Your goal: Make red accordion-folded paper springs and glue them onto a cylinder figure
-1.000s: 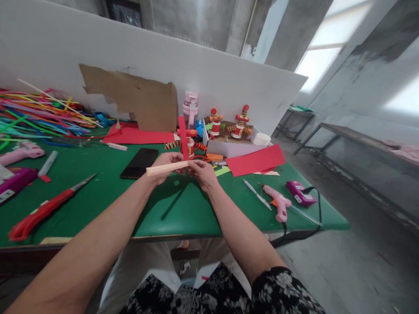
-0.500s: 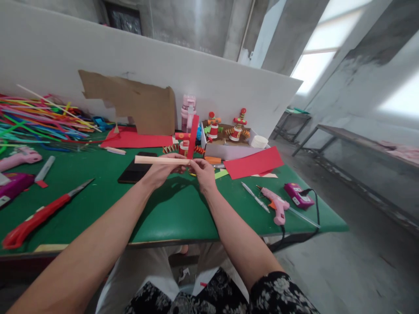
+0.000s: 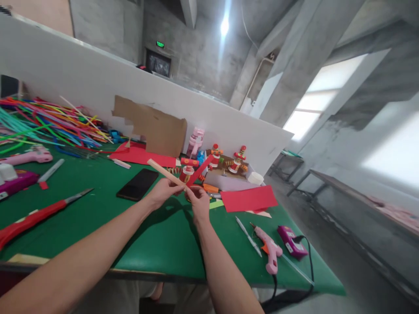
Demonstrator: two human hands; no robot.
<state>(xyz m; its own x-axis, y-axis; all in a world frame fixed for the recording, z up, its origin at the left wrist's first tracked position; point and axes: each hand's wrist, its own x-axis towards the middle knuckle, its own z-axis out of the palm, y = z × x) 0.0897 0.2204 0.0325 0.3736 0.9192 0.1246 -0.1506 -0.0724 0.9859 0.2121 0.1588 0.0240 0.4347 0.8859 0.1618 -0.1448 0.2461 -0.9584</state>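
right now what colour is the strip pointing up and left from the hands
Pale cream; the strip, pinched by left hand and right hand, head view.

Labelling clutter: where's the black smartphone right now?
Head view, left of centre: the black smartphone lies flat on the green table, just left of the left hand and in front of the torn brown cardboard sheet.

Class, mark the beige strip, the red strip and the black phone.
beige strip (image 3: 163,172): head view, middle of its free length.
red strip (image 3: 203,167): head view, its upper half.
black phone (image 3: 137,184): head view, centre of the screen.
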